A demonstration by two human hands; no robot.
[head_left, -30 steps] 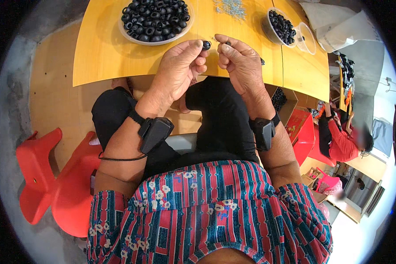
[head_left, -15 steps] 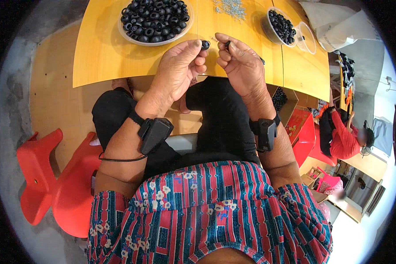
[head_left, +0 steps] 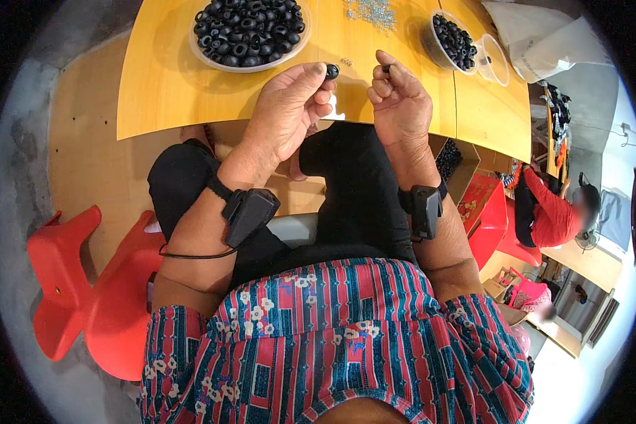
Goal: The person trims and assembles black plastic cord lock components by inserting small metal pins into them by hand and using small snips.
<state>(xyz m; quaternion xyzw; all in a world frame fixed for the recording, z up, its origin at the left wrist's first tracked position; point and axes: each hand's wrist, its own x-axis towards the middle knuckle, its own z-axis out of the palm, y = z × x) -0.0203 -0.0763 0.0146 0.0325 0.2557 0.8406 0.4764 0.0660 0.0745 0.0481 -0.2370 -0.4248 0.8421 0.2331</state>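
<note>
Between the thumb and fingers of my left hand (head_left: 290, 102) is a small round black hollow piece (head_left: 332, 71), its opening partly visible. My right hand (head_left: 404, 102) is a short way off to the right, its thumb and fingers pinching a tiny dark piece (head_left: 386, 68) too small to name. Both hands are raised over the near edge of the yellow table (head_left: 155, 95). Beyond my left hand stands a wide clear bowl (head_left: 251, 70) heaped with similar black hollow pieces. A few tiny metallic bits (head_left: 346, 62) lie on the tabletop between the hands.
A pile of small silvery bits (head_left: 371, 13) lies farther back. To the right are a tub (head_left: 439, 59) of smaller black pieces, a clear container (head_left: 500, 72) and a plastic bag (head_left: 544, 46). Red chairs (head_left: 67, 275) stand at left. A person in red (head_left: 555, 215) sits at far right.
My right hand has moved right, away from my left hand, uncovering the tiny metallic bits on the table. My left hand stays nearly still with its black piece.
</note>
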